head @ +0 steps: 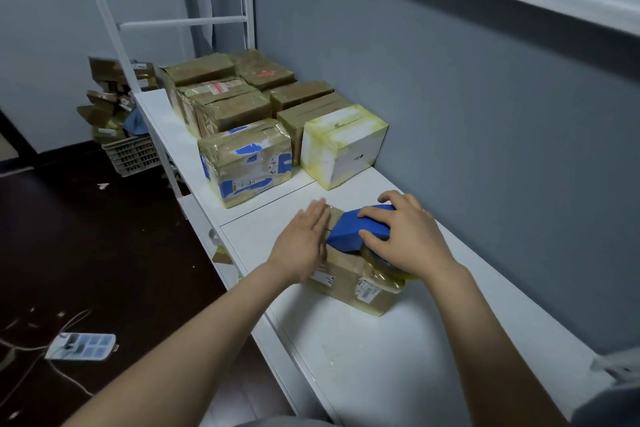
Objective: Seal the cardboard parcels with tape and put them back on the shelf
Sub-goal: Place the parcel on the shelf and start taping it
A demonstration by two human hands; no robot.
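Right hand [405,236] grips tape dispenser [356,225] atop parcel [349,279], left hand [304,241] flat

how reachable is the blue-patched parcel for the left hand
Probably yes: the left hand rests flat on the near parcel, with only bare shelf between it and the blue-patched parcel.

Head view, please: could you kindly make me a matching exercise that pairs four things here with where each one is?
Things:
1 tape dispenser
2 white box
3 power strip
4 left hand

Places:
a on the dark floor
b flat on the parcel
c gripped by the right hand
d on the shelf, by the grey wall

Pairs: 1-c, 2-d, 3-a, 4-b.
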